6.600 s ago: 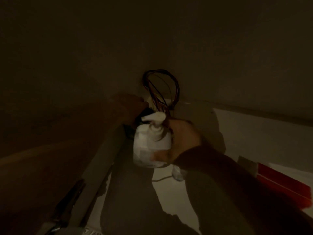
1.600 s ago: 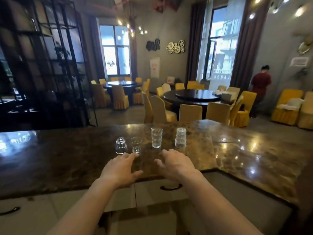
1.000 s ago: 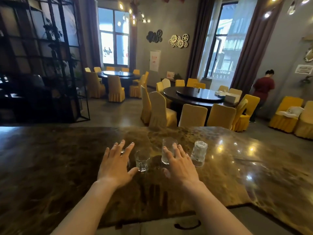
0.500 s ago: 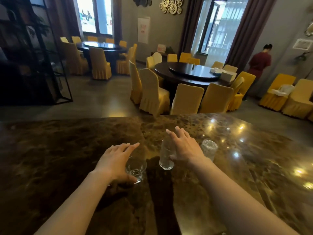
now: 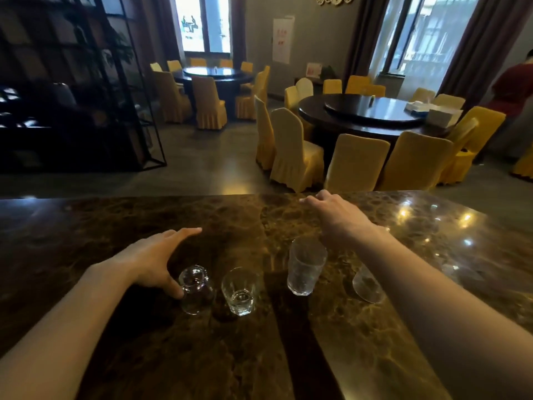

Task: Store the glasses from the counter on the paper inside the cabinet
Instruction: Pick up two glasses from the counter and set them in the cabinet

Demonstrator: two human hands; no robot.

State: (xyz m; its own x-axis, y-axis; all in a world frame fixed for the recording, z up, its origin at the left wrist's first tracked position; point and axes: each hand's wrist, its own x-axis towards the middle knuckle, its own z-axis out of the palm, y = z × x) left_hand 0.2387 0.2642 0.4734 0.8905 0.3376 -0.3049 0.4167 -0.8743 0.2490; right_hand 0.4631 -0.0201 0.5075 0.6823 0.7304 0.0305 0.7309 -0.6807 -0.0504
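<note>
Four glasses stand low-centre on the counter, the small round glass upright just right of the left hand, thumb touching, fingers straight, while the open right hand reaches beyond.

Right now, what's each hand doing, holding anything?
Left hand: open, thumb touching the small round glass, not gripping.
Right hand: open, holding nothing.

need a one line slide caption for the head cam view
Both hands, left hand and right hand, reach open over four glasses on the marble counter.
</note>
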